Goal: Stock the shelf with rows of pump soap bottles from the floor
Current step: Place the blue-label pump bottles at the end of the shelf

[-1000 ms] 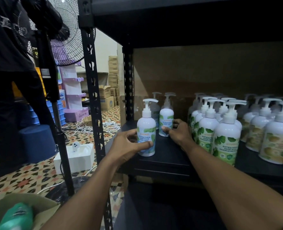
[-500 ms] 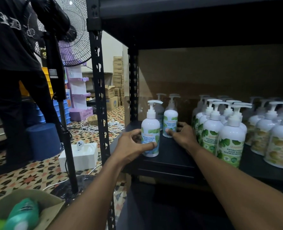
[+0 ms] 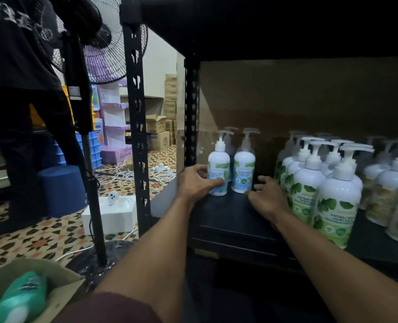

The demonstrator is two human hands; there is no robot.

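Note:
On the black shelf [image 3: 228, 220] two white pump soap bottles with blue-green labels stand side by side, with two more behind them. My left hand [image 3: 197, 183] grips the left bottle [image 3: 219, 167] low on its body. Beside it, the right bottle [image 3: 243, 170] stands upright. My right hand [image 3: 266, 198] rests on the shelf just right of that bottle's base, fingers spread and relaxed, holding nothing. Rows of green-leaf bottles [image 3: 333, 206] fill the shelf further right, with yellow-label bottles [image 3: 384, 197] beyond them.
A person in black [image 3: 18, 89] stands at the left beside a fan on a pole [image 3: 86, 159]. An open cardboard box [image 3: 60, 280] with a green bottle [image 3: 23, 297] sits at the bottom left. A white box [image 3: 114, 213], a blue bucket [image 3: 60, 187] and cables lie on the floor.
My left hand has slid its bottle deeper onto the shelf, level with the right bottle. My right hand has come off the right bottle and drawn back a little.

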